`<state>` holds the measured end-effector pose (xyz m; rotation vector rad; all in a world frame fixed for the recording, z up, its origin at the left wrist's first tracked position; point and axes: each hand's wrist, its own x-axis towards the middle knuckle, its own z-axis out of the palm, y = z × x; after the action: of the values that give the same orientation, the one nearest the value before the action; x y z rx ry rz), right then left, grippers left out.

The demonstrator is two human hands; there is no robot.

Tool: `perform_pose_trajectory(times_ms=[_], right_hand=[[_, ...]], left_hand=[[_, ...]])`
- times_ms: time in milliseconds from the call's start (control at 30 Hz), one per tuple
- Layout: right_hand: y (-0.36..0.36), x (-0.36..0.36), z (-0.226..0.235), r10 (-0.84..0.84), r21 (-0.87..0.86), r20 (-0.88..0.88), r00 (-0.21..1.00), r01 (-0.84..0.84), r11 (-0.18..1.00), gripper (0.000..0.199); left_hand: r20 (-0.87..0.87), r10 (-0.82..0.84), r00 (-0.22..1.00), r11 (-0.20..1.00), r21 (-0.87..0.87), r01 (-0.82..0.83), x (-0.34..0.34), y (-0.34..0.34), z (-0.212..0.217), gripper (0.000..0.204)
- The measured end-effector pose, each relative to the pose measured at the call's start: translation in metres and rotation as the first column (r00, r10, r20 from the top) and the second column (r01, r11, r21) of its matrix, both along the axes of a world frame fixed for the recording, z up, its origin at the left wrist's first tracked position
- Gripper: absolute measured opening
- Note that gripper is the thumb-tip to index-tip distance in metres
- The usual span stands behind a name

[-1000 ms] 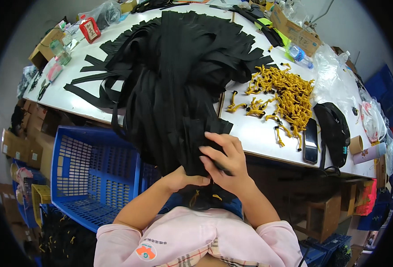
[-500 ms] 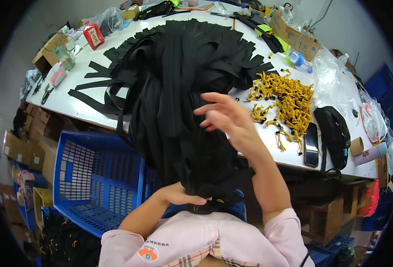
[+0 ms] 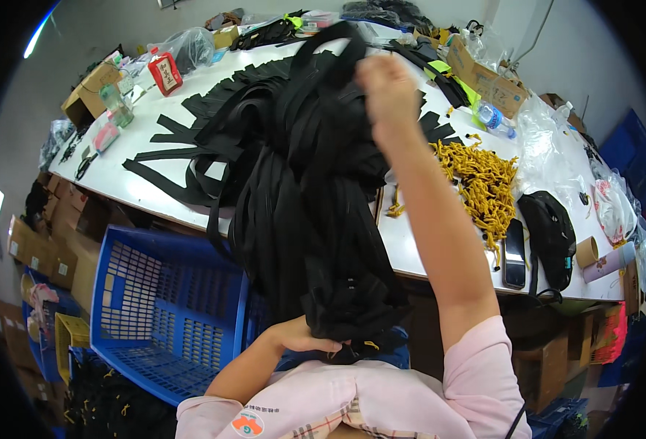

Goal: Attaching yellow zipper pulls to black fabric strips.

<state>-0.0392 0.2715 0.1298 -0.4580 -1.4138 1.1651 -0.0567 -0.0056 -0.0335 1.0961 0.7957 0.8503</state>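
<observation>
A large heap of long black zipper strips [image 3: 286, 183] spreads over the white table and hangs down over its near edge into my lap. My right hand [image 3: 389, 91] is raised over the far part of the heap, its fingers closed on one black strip that arches up in a loop. Low at my lap, my left hand [image 3: 305, 338] is closed at the lower ends of the hanging strips, with its fingertips partly hidden among them. A bit of yellow cord [image 3: 371, 344] shows just right of that hand. Yellow cord pulls with black ends [image 3: 477, 186] lie piled right of my right forearm.
A blue plastic crate [image 3: 169, 314] stands left of my lap, below the table edge. On the table's right are a phone [image 3: 514, 252], a black pouch [image 3: 550, 238], a tumbler [image 3: 608, 263] and a water bottle [image 3: 495, 119]. A red container [image 3: 165, 73] stands at the far left.
My right hand has moved from above the middle of the strips to farther up the heap, closing on a strip and lifting it into a loop. My left hand stays at my lap.
</observation>
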Motion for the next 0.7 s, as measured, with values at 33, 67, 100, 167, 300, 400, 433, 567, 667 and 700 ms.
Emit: perform_pose_trajectory(times_ms=[33,67,100,167,300,400,433,567,667,700], right_hand=[[0.023,0.013,0.004,-0.030,-0.128,-0.166,0.986,0.009,0.992,0.017],[0.019,0.025,0.014,-0.075,-0.299,-0.133,0.988,0.032,0.954,0.033],[0.014,0.032,0.012,-0.072,-0.313,-0.137,0.988,0.025,0.949,0.042],[0.016,0.037,-0.013,-0.123,-0.136,0.034,0.992,0.127,0.983,0.046],[-0.049,0.035,-0.030,-0.225,0.508,0.286,0.931,0.052,0.860,0.047],[-0.074,0.034,-0.033,-0.352,0.788,0.532,0.770,-0.297,0.539,0.042],[-0.076,0.031,-0.037,-0.354,0.795,0.543,0.762,-0.331,0.508,0.028],[-0.047,0.028,-0.036,-0.407,0.851,0.497,0.767,-0.339,0.401,0.012],[0.004,0.032,-0.025,-0.503,0.846,0.387,0.772,-0.081,0.527,0.014],[0.012,0.029,-0.027,-0.495,0.803,0.378,0.782,-0.011,0.596,0.016]], left_hand=[[0.008,-0.007,1.000,0.999,-0.041,0.007,0.000,0.001,0.001,0.025],[0.012,0.000,1.000,0.999,-0.039,0.000,-0.003,0.001,0.000,0.025],[-0.010,0.000,1.000,1.000,0.002,0.000,-0.004,0.002,0.000,0.026],[-0.029,-0.006,1.000,0.999,0.049,0.008,-0.002,0.007,0.000,0.027],[0.039,0.038,0.999,0.999,-0.031,-0.037,-0.003,0.006,0.002,0.027],[0.057,0.048,0.997,0.992,-0.121,-0.041,-0.007,0.002,0.005,0.028],[0.074,0.066,0.995,0.984,-0.172,-0.053,-0.009,-0.001,0.005,0.029],[0.093,0.075,0.993,0.989,-0.135,-0.062,-0.013,-0.007,0.004,0.030],[0.044,0.057,0.997,0.989,-0.139,-0.050,-0.010,-0.010,0.011,0.031],[0.077,0.083,0.994,0.987,-0.147,-0.071,-0.010,-0.010,0.010,0.031]])
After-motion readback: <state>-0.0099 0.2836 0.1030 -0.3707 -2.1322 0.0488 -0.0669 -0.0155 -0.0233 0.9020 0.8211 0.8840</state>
